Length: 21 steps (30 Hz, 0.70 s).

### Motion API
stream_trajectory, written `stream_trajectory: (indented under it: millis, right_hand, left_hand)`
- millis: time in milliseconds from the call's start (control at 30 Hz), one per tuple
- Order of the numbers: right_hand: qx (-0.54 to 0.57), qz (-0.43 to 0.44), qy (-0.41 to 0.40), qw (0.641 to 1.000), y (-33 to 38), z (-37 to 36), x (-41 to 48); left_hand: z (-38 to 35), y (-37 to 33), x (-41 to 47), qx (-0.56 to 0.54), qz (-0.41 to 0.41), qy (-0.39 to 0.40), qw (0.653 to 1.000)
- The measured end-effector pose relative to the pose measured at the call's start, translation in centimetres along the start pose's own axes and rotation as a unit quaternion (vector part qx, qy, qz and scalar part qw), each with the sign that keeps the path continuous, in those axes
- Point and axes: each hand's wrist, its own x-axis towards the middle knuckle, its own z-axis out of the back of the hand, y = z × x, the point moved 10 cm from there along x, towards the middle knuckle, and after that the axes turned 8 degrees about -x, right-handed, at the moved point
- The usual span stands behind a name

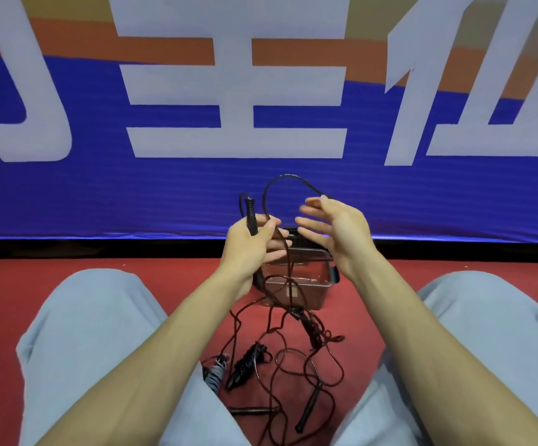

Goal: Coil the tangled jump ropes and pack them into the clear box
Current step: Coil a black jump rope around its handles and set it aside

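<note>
Tangled jump ropes (293,365) on floor, one handle (251,217) within left fingers (271,235).

A red carpeted floor (100,265) meets a black strip (100,247) at the base of a large banner (132,194), blue in its lower part and orange and tan above, printed with large white characters (235,75).

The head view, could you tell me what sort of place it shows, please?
Probably a sports hall or event venue, though that is a guess: a person sits on a red floor facing a large blue banner with big white characters, jump ropes tangled between the knees.
</note>
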Motion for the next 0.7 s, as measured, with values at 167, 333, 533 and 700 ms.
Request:
stream_trajectory:
  millis: [167,333,533,700]
  right_hand:
    - [-0.208,-0.027,0.114,0.971,-1.9,-3.0,-1.1]
    - [-0.331,0.036,0.148,0.931,-2.2,-4.8,-1.6]
    - [-0.413,0.062,0.117,0.901,-2.1,-4.2,-1.4]
    - [-0.411,0.037,0.138,0.900,-2.2,-4.1,-1.7]
  left_hand:
    - [1.2,-1.9,0.5,-0.162,-0.009,-0.030,0.986]
    - [2.2,-2.5,0.5,-0.227,-0.010,-0.049,0.973]
    - [2.3,-3.9,0.0,-0.165,-0.050,-0.037,0.984]
    - [2.1,-4.0,-0.1,-0.133,-0.066,-0.043,0.988]
